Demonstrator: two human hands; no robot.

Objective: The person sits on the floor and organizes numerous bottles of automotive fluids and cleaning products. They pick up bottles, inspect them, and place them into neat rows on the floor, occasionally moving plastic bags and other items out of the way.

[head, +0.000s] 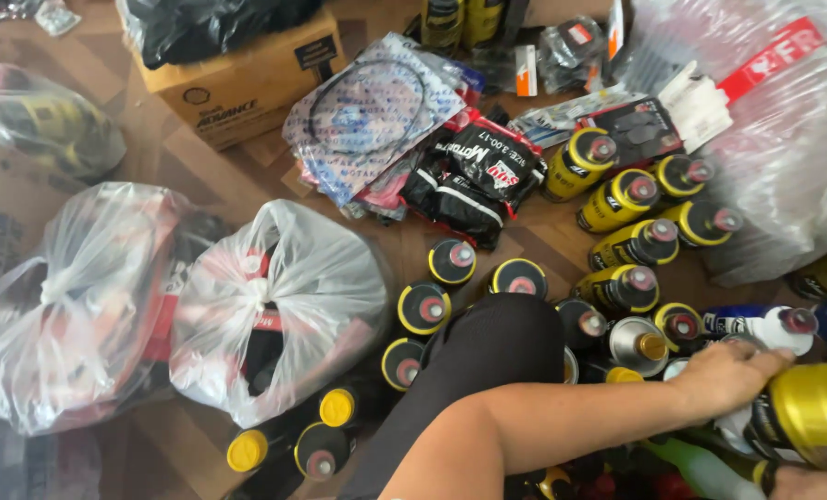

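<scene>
My left hand (pixel 728 375) reaches across from the lower middle. It presses a white cloth (pixel 736 428) against the end of a gold metallic bottle (pixel 802 407) lying on its side at the lower right. My right hand (pixel 826 468) shows only partly at the bottom right corner, gripping the same bottle from below. My knee in black fabric (pixel 488 356) rises beside the left forearm. Just past the left hand lie a white-and-blue bottle (pixel 756 324) and a silver can with a gold cap (pixel 638 344).
Several yellow-and-black bottles (pixel 622 199) stand and lie on the wooden floor around my knee. Two tied plastic bags (pixel 275 306) sit at left. A cardboard box (pixel 247 79), packaged black rubber tubes (pixel 474 171) and a large clear plastic sack (pixel 784 139) lie beyond.
</scene>
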